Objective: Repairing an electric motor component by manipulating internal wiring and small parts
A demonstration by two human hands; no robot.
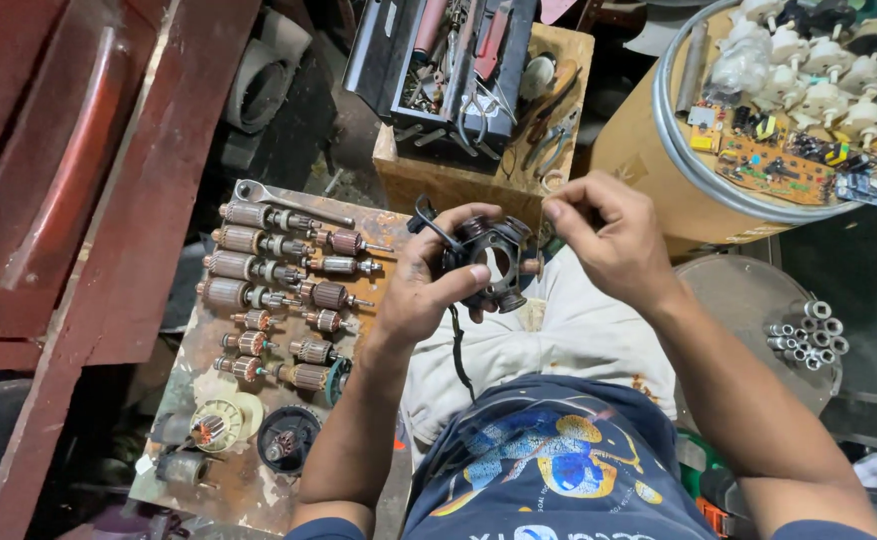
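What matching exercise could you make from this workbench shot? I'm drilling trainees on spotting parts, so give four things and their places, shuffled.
Things:
1. motor stator
2. wrench
3. circuit boards
4. metal sleeves

Places:
A. on the round stool at right
B. in the left hand
C. on top of the drum
D. above the rotor rows

Pairs: 1-B, 2-D, 3-C, 4-A

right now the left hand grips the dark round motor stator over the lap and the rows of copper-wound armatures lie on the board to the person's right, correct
Not quite: in the head view the rows of copper-wound armatures lie on the rusty board to the person's left, not right. The left hand does grip the dark round motor stator over the lap.
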